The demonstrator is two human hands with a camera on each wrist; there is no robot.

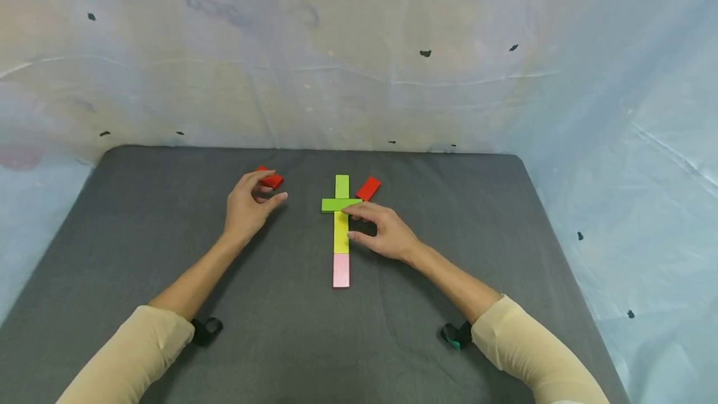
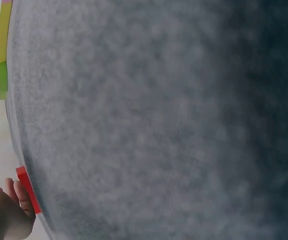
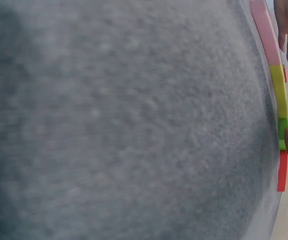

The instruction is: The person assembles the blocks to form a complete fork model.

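Observation:
On the grey mat (image 1: 140,235) lies a column of flat blocks: green (image 1: 342,184), yellow (image 1: 341,232) and pink (image 1: 340,270). A second green block (image 1: 332,205) lies crosswise over the column. My right hand (image 1: 348,221) rests its forefinger on that block's right end, with the thumb beside the yellow block. A red block (image 1: 368,189) lies just right of the column top. My left hand (image 1: 269,188) is at another red block (image 1: 272,180), fingers arched over it and fingertips (image 2: 14,192) touching it, the thumb a little apart. The right wrist view shows the column edge-on (image 3: 279,90).
Pale plastic sheeting (image 1: 359,67) walls the mat at the back and on both sides. The mat's far edge runs just behind the blocks. Black wrist straps (image 1: 206,329) sit by both forearms. Bare mat spreads left, right and in front.

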